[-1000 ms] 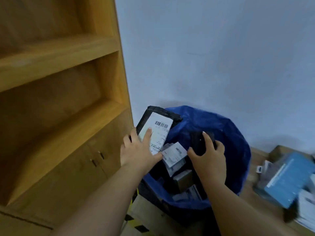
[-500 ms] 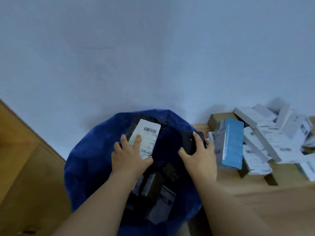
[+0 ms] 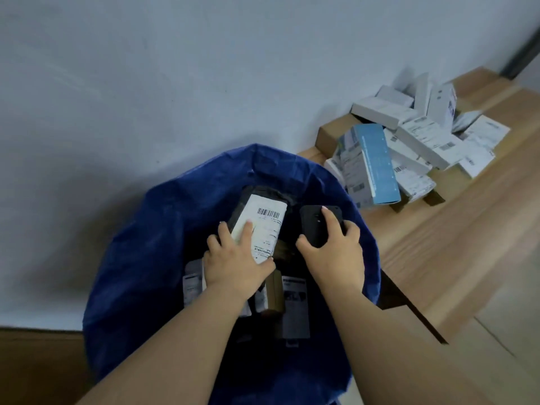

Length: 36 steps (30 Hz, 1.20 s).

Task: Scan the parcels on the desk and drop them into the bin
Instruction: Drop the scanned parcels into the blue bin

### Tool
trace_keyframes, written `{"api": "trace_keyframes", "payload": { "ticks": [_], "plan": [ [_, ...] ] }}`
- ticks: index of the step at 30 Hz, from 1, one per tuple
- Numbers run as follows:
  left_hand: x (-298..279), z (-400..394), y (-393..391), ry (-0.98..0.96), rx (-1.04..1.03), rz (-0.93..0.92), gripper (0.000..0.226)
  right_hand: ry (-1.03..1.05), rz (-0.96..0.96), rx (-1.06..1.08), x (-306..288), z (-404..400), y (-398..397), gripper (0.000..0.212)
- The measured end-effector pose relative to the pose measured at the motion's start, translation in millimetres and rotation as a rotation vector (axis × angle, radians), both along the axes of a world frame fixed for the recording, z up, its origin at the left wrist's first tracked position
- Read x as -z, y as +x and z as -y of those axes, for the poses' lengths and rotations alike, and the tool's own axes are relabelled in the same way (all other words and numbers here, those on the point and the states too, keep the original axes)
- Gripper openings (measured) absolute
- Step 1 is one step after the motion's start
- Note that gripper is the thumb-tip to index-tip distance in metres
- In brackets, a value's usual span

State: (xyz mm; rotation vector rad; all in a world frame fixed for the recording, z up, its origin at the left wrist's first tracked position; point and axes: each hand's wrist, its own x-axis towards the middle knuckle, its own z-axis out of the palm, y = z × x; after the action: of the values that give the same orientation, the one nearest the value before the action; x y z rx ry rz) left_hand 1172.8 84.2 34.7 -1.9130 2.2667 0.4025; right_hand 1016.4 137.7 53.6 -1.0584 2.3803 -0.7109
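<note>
Inside blue bin (image 3: 140, 258), labelled parcels (image 3: 295, 299)

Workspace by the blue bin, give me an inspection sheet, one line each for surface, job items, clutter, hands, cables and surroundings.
Surface: wooden desk to the right of the bin, light wood, bare along its near edge.
Job's things: black parcel with white barcode label held over the blue bin; black scanner beside it; several parcels already lie in the bin.
Clutter: pile of white boxes and a light blue box heaped on the desk against the wall.
Grippers: left hand grips the parcel; right hand grips the scanner.
Cables: nothing seen.
Surroundings: pale wall behind; wooden cabinet at lower left.
</note>
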Motion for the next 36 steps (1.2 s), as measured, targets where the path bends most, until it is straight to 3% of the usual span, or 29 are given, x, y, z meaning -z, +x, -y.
{"api": "trace_keyframes", "payload": {
  "ticks": [10,20,23,27,36],
  "plan": [
    [112,21,-11,0.103,-0.016,0.035,0.093,0.180,0.042,0.122,111,7,-2,0.073],
    [186,27,-15,0.195,-0.026,0.036,0.092,0.246,0.105,0.066,184,23,-7,0.075],
    [183,27,-16,0.217,-0.025,0.054,0.091,0.255,0.119,0.036,182,24,-7,0.075],
    [157,32,-13,0.081,-0.004,0.090,0.086,0.242,0.127,-0.009,161,27,-8,0.074],
    [57,30,-8,-0.102,-0.091,0.128,0.079,0.168,0.066,-0.167,74,41,-36,0.073]
  ]
}}
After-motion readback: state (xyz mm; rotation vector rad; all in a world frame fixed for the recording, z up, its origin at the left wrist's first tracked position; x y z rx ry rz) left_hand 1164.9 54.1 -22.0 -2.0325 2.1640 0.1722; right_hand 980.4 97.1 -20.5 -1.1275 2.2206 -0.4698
